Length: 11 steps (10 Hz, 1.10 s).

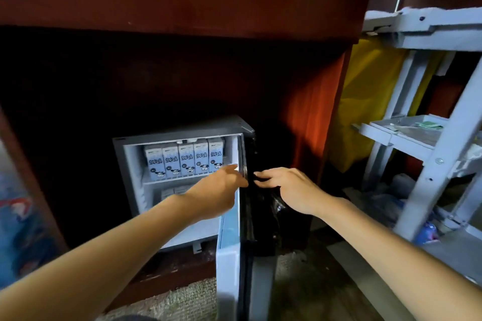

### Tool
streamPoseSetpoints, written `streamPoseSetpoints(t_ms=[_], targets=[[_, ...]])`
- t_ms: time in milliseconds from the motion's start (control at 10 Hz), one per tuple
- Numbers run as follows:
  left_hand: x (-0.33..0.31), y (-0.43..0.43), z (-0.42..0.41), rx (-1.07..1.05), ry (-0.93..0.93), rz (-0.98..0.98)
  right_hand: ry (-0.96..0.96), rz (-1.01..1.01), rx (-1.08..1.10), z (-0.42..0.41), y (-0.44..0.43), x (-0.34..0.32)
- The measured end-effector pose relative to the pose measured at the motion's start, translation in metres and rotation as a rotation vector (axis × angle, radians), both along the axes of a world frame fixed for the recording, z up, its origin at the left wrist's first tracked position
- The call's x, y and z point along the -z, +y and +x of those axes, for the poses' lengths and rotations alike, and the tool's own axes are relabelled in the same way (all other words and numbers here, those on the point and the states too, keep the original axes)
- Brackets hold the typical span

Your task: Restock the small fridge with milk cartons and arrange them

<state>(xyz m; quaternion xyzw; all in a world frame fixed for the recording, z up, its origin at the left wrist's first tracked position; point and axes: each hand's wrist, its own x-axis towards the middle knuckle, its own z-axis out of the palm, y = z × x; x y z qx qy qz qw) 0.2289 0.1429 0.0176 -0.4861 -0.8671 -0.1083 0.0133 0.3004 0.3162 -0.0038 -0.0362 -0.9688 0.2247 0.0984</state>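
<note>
The small grey fridge (180,135) stands open inside a dark wooden cabinet. On its upper shelf several blue-and-white milk cartons (186,160) with cow faces stand upright in a row. More cartons (173,191) lie dim on the shelf below. The fridge door (229,237) swings out toward me, edge-on. My left hand (219,190) reaches to the door's inner top edge with fingers extended, touching it. My right hand (284,187) rests on the door's black outer side, fingers loosely spread over its top edge. Neither hand holds a carton.
A pale metal shelving cart (427,138) with trays stands to the right, a yellow bag (365,101) behind it. Clutter lies on the cart's lowest level (427,232). A beige rug (182,302) covers the floor in front of the fridge. A blue patterned object (18,229) is at far left.
</note>
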Motion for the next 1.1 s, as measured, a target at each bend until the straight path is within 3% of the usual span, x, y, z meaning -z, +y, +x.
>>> streamPoseSetpoints(t_ms=[100, 300, 500, 800, 1000, 1100], targets=[[-0.004, -0.025, -0.015, -0.101, 0.0, -0.042, -0.02, -0.009, -0.04, -0.032, -0.028, 0.0], [0.006, -0.07, -0.056, -0.323, 0.047, -0.144, -0.073, 0.179, -0.165, -0.087, -0.079, -0.007], [0.033, -0.099, -0.113, -0.413, 0.22, -0.347, -0.164, 0.281, -0.179, -0.149, -0.116, -0.009], [0.049, -0.092, -0.197, -0.642, 0.192, -0.386, -0.298, 0.327, -0.134, -0.218, -0.134, -0.001], [0.061, -0.09, -0.215, -0.624, 0.235, -0.337, -0.265, 0.307, -0.132, -0.231, -0.132, 0.007], [0.05, -0.091, -0.215, -0.592, 0.161, -0.298, -0.295, 0.254, -0.116, -0.23, -0.132, -0.001]])
